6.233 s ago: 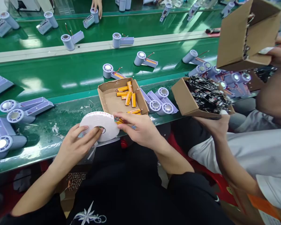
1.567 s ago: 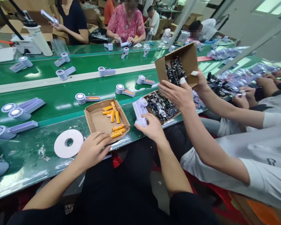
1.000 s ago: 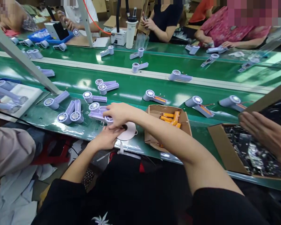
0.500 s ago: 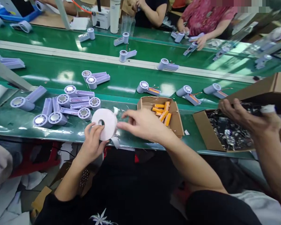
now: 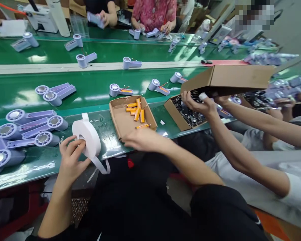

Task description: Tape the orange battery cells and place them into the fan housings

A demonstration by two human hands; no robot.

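Observation:
My left hand (image 5: 74, 155) is closed on a roll of white tape (image 5: 91, 139), with fingers in its core. A loose strip of tape hangs below the roll and a short tab sticks up at its top. Over the front edge of a shallow cardboard tray (image 5: 117, 124) is my right hand (image 5: 146, 139). Its fingertips point left near the tray's front corner; they are blurred and partly hidden, so whether they grip anything does not show. Several orange battery cells (image 5: 137, 112) lie in the tray, one (image 5: 142, 126) just beyond my right hand.
Lavender fan housings (image 5: 43, 139) cluster at the left on the green bench. More housings (image 5: 121, 90) stand along the green belt. To the right, a co-worker's hand (image 5: 200, 103) is at a carton (image 5: 177, 115) of small dark parts. Other people work across the belt.
The view has swung to the right. My right hand has gone from beside the tape roll to the front of the battery tray. My left hand still holds the roll, now tilted.

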